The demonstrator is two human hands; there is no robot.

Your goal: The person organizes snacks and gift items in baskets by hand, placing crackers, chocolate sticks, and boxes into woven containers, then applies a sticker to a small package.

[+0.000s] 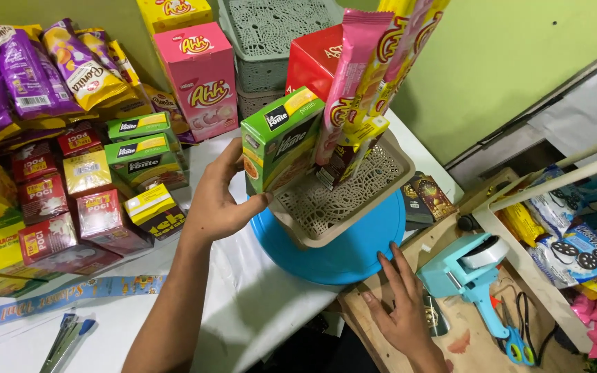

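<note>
My left hand [214, 200] grips a green and yellow box [281, 138] and holds it upright at the near left corner of a beige lattice basket [343, 207]. The basket sits tilted on a round blue plate [343, 252] on the white table. Inside the basket stand tall pink and yellow snack packets [374, 69] and a small dark carton [336, 162]. My right hand [401, 311] rests flat, fingers spread, on a wooden board [464, 345] just below the blue plate's edge, holding nothing.
Boxes and snack bags crowd the left: red and yellow cartons [70, 207], green boxes [143, 155], purple bags [22, 76], a pink box [202, 79]. Grey baskets [264, 41] stack behind. A teal tape dispenser [468, 273] and scissors [516, 342] lie right; a shelf with biscuit packs [575, 252] stands beyond.
</note>
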